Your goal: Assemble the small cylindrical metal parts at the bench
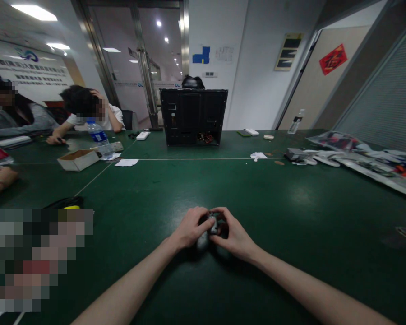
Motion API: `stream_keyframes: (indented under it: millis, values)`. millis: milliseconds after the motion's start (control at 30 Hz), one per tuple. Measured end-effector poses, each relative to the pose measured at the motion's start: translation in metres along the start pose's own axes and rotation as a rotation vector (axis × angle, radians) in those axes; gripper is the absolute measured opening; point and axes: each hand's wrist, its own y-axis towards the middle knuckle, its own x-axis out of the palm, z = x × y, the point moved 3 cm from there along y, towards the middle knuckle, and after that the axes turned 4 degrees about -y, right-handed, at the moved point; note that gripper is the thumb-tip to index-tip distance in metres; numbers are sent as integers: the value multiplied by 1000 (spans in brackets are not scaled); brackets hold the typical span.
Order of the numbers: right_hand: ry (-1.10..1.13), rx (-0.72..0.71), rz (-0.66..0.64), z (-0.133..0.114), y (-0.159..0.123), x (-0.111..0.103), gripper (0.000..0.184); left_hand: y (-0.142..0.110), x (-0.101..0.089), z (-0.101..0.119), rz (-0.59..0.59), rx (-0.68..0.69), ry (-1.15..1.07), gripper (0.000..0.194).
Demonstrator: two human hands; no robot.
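Observation:
Close together above the green table [162, 194], both my hands grip one small grey-and-black object [213, 226], too small to name. My left hand [191, 228] closes on it from the left, its thumb lying across the near face. From the other side, my right hand [235, 234] pinches the object between curled fingers above and the thumb below. Fingers cover most of the object, so its far side is hidden.
A black box-like device [193, 115] with exposed wires stands across the table. At left are an open white box [77, 160], a water bottle [99, 140] and seated people. Papers, parts and a tray [375, 171] crowd the right edge.

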Motion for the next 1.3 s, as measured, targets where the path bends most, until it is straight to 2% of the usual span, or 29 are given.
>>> stream_keyframes:
  millis: [267, 500, 700, 900, 1100, 1300]
  values:
    - [-8, 43, -8, 3, 3, -1, 44, -1, 0, 1, -59, 61, -46, 36]
    - [63, 110, -10, 14, 6, -2, 46, -1, 0, -1, -42, 36, -56, 43]
    - [89, 113, -4, 14, 7, -2, 46, -1, 0, -1, -44, 39, -22, 44]
    - [58, -14, 16, 4, 4, 0, 50, 0, -1, 1, 1, 43, 6, 41]
    - [-116, -124, 82, 1, 2, -1, 48, -1, -2, 2, 106, 23, 5, 19]
    - [-200, -209, 100, -3, 0, -2, 51, -2, -3, 4, 145, 35, -16, 18]
